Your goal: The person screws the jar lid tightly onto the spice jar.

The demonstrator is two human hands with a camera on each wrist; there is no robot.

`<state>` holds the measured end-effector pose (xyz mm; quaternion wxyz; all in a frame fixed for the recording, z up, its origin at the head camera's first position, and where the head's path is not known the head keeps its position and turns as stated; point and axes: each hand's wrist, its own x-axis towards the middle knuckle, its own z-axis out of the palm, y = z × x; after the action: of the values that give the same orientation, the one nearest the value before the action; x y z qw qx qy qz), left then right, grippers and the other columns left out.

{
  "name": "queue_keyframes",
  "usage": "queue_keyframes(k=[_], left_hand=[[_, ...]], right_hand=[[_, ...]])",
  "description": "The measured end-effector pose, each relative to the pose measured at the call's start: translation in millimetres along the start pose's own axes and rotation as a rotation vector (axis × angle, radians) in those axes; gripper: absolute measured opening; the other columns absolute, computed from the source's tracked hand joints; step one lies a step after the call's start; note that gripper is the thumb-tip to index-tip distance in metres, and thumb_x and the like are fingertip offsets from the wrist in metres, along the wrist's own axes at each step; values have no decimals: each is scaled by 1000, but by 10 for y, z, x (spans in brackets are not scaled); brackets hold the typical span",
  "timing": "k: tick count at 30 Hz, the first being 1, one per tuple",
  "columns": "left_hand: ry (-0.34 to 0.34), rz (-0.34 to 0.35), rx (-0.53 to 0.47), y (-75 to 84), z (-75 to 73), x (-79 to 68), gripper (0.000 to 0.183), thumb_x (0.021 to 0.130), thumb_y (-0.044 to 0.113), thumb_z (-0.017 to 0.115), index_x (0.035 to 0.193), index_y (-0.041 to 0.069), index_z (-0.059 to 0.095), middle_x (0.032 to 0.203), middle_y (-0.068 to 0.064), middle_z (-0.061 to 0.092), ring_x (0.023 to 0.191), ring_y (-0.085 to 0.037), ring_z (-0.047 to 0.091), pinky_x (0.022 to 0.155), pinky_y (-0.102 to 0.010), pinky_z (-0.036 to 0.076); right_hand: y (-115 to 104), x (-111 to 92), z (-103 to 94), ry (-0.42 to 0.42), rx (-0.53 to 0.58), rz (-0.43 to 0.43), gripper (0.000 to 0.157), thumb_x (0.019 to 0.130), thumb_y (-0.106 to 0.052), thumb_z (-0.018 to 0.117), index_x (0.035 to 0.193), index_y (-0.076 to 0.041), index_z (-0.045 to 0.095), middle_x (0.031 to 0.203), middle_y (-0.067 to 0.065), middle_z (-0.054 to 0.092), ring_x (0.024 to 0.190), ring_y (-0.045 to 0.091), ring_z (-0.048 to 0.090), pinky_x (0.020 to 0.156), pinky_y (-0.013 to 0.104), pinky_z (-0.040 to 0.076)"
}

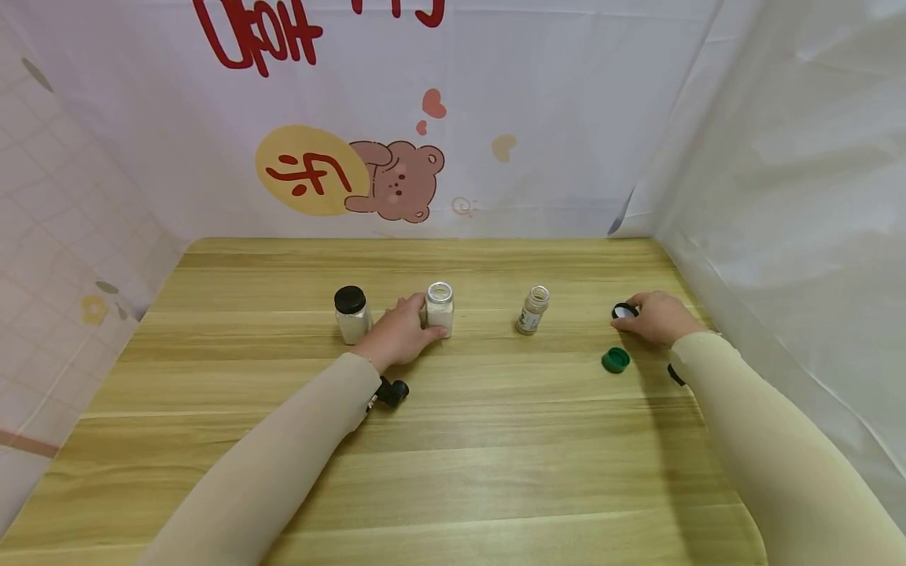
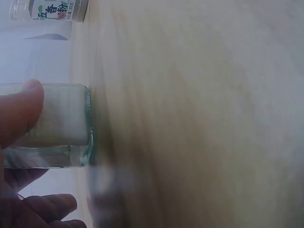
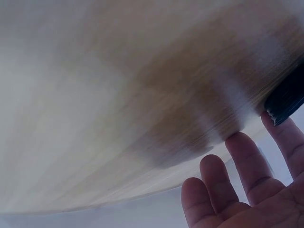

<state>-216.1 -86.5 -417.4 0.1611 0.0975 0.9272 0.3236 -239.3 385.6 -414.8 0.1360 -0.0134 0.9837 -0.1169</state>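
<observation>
My left hand (image 1: 402, 328) grips an uncapped square glass jar (image 1: 440, 316) of pale powder, standing upright on the table. In the left wrist view the thumb lies across the glass of this jar (image 2: 64, 116). To the left of that hand is a similar jar (image 1: 353, 318) with its black lid on. At the right side, my right hand (image 1: 660, 316) pinches a black lid (image 1: 624, 312) by its edge, its white inside facing up. The right wrist view shows fingertips at the ridged side of the lid (image 3: 286, 97), close to the tabletop.
A small uncapped spice bottle (image 1: 531, 313) with a printed label stands between the hands. A green cap (image 1: 616, 360) lies near the right hand, open side up. White curtain (image 1: 793, 196) borders the table (image 1: 481, 472) on the right; a printed sheet (image 1: 566, 94) hangs behind.
</observation>
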Motion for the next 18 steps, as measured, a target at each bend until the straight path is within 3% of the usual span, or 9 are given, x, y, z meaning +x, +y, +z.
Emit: queue_keyframes(k=[6,18], left_hand=[[-7,-9,23,0,2,14,78,103,51,64,165,17,30,168,-15,40,162,-44,17,130,-65,14],[-1,-29,50,-9,36,29,76,103,53,63,163,17,33,161,-23,45,151,-53,37,125,-67,28]], right_hand=[[-26,-22,-11,2,-5,-5,77,98,-49,70,142,12,55,135,39,61,122,55,61,104,68,49],[-9,-19,1,4,-1,-4,77,98,-50,70,142,12,56,135,38,61,122,55,61,104,68,49]])
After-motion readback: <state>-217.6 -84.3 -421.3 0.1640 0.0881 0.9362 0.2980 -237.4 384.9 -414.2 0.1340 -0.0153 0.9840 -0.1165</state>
